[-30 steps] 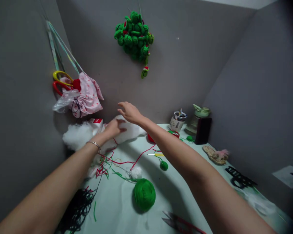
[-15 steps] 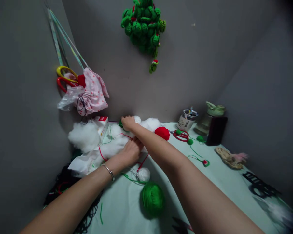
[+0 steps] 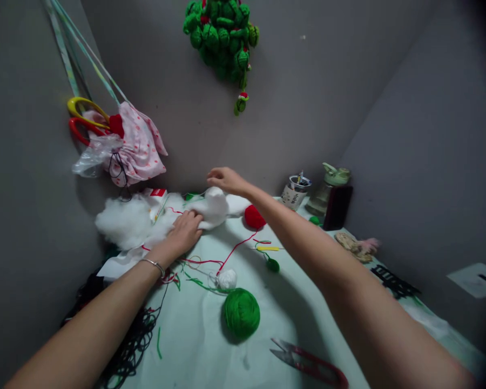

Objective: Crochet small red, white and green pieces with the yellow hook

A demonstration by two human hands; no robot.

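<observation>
My left hand (image 3: 185, 231) lies with fingers spread on white fibre stuffing (image 3: 210, 209) at the back left of the table. Just above the stuffing's raised end is my right hand (image 3: 227, 179), its fingers bent together; what they hold, if anything, is hidden. To the right of the stuffing sits a red yarn ball (image 3: 254, 216). Nearer me are a small white yarn ball (image 3: 227, 279) and a larger green yarn ball (image 3: 242, 313). A crochet hook with a yellow handle (image 3: 268, 248) lies by a small green crocheted piece (image 3: 272, 265).
Thread snips (image 3: 308, 359) lie at the front, and dark cord (image 3: 135, 340) is heaped at left. A pen cup (image 3: 295, 194), a bottle (image 3: 328, 189) and a dark upright phone-like slab (image 3: 338, 208) stand at back right. A pink pouch (image 3: 140, 143) hangs on the wall.
My right hand has lifted and moved away from my left hand. My left hand has shifted left on the stuffing. The hook and snips now show more fully as the view turned right.
</observation>
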